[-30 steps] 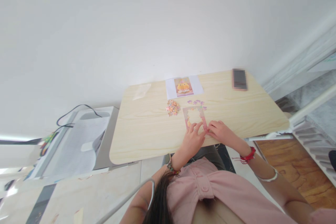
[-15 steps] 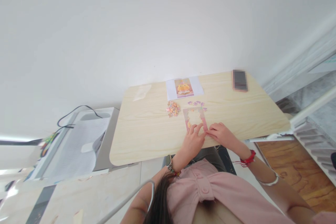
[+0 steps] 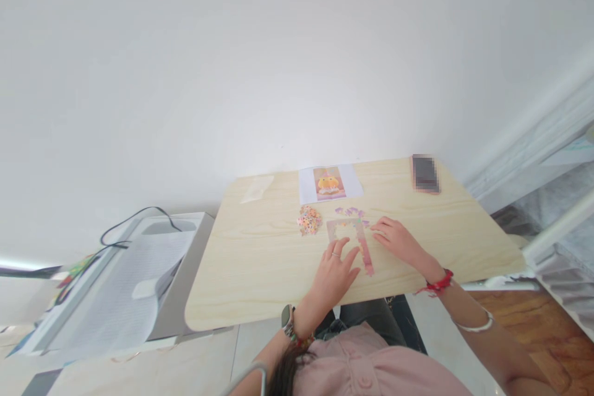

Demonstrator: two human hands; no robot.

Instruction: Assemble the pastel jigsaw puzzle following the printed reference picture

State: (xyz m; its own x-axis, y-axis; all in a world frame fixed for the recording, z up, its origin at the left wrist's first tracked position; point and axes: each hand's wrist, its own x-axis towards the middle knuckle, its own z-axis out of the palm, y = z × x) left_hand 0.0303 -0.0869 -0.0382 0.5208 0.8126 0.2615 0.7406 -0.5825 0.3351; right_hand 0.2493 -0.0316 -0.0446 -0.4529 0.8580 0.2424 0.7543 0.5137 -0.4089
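A partly assembled jigsaw puzzle border lies on the table, pinkish along its right side, with bare tabletop inside it. My left hand rests over its lower left part, fingers spread, hiding some of the pieces. Beyond the border's top edge are several loose purple puzzle pieces. My right hand is just right of the border, fingers stretched out and apart, its fingertips close to the nearest purple pieces. To the left sits a heap of mixed puzzle pieces.
A sheet with a printed yellow figure lies at the table's back, near the wall. A phone is at the back right, a pale translucent packet at the back left. Left of the wooden table stands a white unit with papers.
My right hand has left the border's lower right corner and moved up along its right side. My left fingers have spread and lie farther left. The camera has tilted up slightly.
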